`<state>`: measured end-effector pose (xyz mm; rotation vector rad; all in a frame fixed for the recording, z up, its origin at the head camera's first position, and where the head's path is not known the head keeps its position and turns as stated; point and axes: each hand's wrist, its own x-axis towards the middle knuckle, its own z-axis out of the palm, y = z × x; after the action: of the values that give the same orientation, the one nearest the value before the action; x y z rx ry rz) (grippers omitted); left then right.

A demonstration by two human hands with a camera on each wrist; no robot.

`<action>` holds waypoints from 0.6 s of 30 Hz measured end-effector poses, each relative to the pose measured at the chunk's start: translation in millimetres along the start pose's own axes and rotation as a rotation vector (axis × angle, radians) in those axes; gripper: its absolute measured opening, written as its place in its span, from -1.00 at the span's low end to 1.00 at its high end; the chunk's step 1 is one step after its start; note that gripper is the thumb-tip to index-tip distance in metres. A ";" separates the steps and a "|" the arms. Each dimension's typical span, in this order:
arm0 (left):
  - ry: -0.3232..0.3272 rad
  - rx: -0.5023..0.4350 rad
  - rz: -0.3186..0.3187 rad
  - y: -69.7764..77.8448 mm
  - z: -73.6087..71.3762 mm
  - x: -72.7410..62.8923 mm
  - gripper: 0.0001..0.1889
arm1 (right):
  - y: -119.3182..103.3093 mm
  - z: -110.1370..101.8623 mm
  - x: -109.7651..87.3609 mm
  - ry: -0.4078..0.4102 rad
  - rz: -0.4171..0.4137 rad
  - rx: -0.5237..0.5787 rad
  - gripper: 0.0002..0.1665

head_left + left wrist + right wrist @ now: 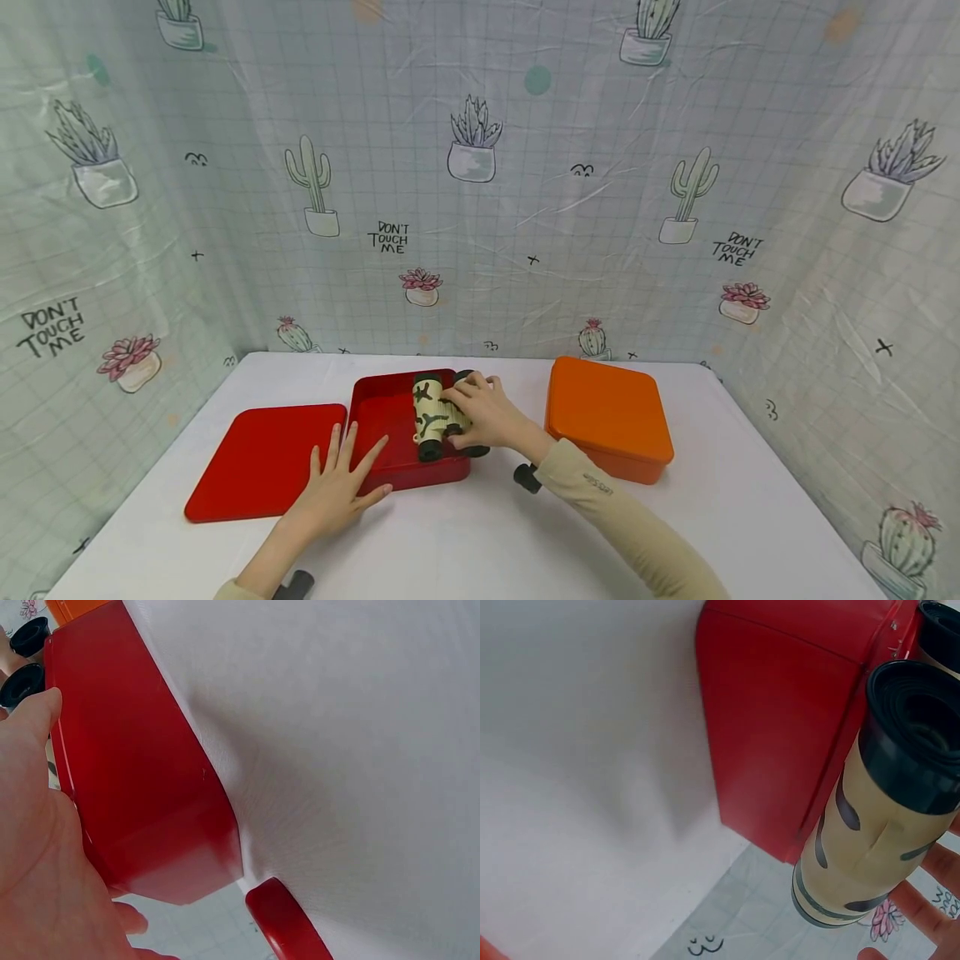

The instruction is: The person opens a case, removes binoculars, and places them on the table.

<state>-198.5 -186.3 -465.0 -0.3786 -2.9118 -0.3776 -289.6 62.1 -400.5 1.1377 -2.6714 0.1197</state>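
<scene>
A pair of camouflage-patterned binoculars (430, 412), cream with dark patches and black ends, is at the right side of an open red box (412, 478). My right hand (491, 417) grips the right barrel from above, with fingers on its far part and the thumb nearer me. In the right wrist view, the binoculars (862, 847) tilt over the box's side wall, their black ends towards the camera. My left hand (333, 492) is at the box's front left corner, fingers spread and straight. In the left wrist view its thumb lies along the box's rim.
A flat red lid (270, 458) lies on the white table (495, 550) left of the box. To the right stands an orange box (611, 408) with its lid on. A printed cactus curtain (525, 217) hangs behind the table and along both sides.
</scene>
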 end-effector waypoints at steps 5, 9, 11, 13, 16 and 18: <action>0.002 -0.007 0.002 0.2 0.7 0.8 -0.21 | 6.5 -0.1 -4.7 0.006 0.007 0.001 -0.26; -0.004 -0.013 -0.002 0.7 0.5 1.3 -0.21 | 11.4 -1.9 -8.6 -0.006 0.017 -0.003 -0.26; -0.009 -0.015 -0.006 1.3 -0.1 1.4 -0.21 | 13.8 -3.5 -10.8 -0.006 0.016 0.001 -0.26; -0.012 -0.012 -0.009 2.0 -0.9 1.4 -0.21 | 16.4 -4.8 -13.0 0.000 0.015 0.007 -0.26; -0.010 -0.016 -0.008 3.1 -2.1 1.7 -0.21 | 20.7 -6.2 -15.9 0.004 0.020 0.007 -0.26; -0.001 -0.015 -0.004 3.8 -2.6 2.0 -0.21 | 23.7 -6.5 -17.4 0.010 0.019 0.008 -0.26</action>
<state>-199.0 -183.0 -461.3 -0.3760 -2.9129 -0.4001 -293.8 91.8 -398.1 1.1108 -2.6757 0.1396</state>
